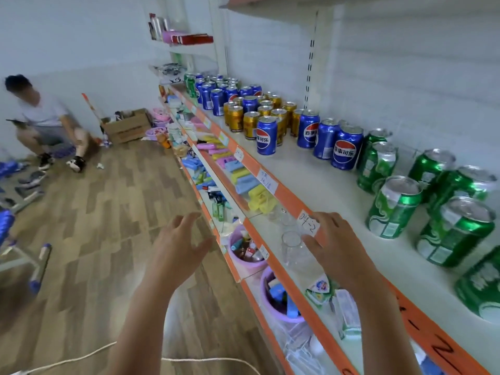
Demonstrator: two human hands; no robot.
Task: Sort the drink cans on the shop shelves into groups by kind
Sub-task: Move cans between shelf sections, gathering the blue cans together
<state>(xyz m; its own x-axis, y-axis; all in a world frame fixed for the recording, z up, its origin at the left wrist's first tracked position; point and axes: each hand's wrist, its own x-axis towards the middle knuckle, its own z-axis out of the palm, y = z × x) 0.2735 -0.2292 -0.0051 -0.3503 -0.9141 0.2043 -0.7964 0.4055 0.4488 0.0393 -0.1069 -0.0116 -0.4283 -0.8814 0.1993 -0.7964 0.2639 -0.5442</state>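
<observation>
The long white shelf (311,169) ran away toward the far corner, its orange front edge (286,196) carrying small paper tags. Only one tag (308,223) read clearly, "04-2"; the rest were too blurred or angled to make out. The nearest stretch of the shelf was cut off at the right, and so was the closest of the green cans (392,207), whose labels were smeared beyond reading.

The cans stood in loose groups: green ones nearest, then a cluster of blue cans (343,147) printed with a red, white and blue roundel and Chinese characters, then gold cans (251,125) with a stray blue one among them, and more blue and a green one at the far end, half hiding one another.

Below, lower shelves held pastel packets (243,180), clear glasses (292,244) and purple tubs (249,255) of small items, mostly hidden by the ledge above.

Both hands were empty. The left hand (178,244) hung over the wooden floor (108,212) with fingers spread and loosely bent. The right hand (335,247) was at the orange edge beside the tag, fingers relaxed, gripping nothing.

Across the room a person (46,123) crouched by a cardboard box (127,125).
</observation>
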